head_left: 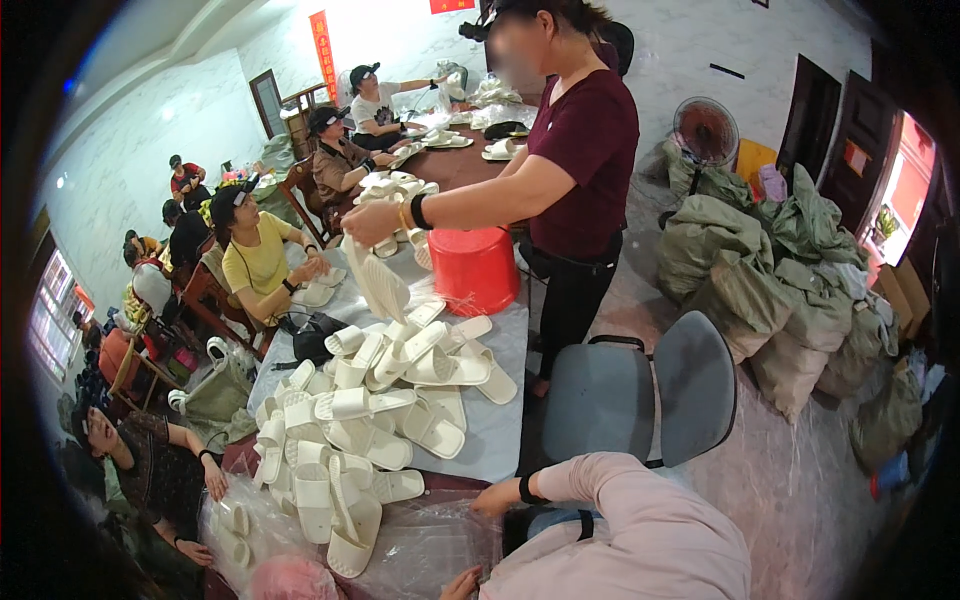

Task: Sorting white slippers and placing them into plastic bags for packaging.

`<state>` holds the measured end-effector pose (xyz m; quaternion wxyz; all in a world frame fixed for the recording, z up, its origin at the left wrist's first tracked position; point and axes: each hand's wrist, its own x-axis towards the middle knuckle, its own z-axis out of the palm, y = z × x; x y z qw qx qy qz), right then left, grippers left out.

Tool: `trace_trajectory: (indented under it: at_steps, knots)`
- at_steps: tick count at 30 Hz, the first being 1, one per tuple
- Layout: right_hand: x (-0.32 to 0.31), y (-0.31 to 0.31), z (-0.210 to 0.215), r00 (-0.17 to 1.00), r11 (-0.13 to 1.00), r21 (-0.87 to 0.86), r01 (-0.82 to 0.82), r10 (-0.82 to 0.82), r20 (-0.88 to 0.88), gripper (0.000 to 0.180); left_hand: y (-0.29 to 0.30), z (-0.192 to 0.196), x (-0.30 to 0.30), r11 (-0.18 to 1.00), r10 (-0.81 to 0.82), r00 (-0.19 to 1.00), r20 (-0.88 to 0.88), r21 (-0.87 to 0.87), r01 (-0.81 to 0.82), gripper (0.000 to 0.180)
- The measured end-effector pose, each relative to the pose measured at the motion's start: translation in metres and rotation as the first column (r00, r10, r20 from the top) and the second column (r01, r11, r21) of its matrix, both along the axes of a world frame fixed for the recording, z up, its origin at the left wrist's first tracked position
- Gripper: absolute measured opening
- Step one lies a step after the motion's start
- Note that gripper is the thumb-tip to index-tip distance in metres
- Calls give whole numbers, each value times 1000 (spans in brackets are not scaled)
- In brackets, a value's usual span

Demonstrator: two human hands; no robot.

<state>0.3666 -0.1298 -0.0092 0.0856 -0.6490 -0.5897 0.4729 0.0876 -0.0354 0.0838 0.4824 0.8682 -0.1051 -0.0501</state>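
Note:
A clear plastic bag (425, 550) lies at the near end of the table, beside a heap of cream-white slippers (385, 400). My right hand (497, 496), with a black band at the wrist and a pale pink sleeve, is closed on the bag's upper right edge. Low in the picture, my left hand (463, 584) shows only in part, its fingers closed at the bag's lower right edge. One slipper pair (350, 525) leans at the near side of the heap, over the bag's left part. My hands are apart from the slippers.
Across the table a person in a maroon shirt (590, 150) lifts slippers beside a red bucket (473, 270). A grey chair (640, 390) stands right of the table, with stuffed woven sacks (760, 290) beyond. At left, a person's hand (215, 485) is near another clear bag (235, 540).

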Motion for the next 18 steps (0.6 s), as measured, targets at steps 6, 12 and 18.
trace_trajectory:
  at_steps: [6,12,18]
  knots:
    - [-1,-4,-47,990,975,180,-132,122,66,36,3,-44,-34,836,298,803,-517,-264,-481,39]
    - [-7,30,-20,990,961,249,-121,100,97,35,8,-44,-41,817,388,765,-513,-193,-544,40]
    - [0,56,-14,988,955,257,-145,128,81,35,12,-47,-36,807,437,736,-518,-135,-575,40]
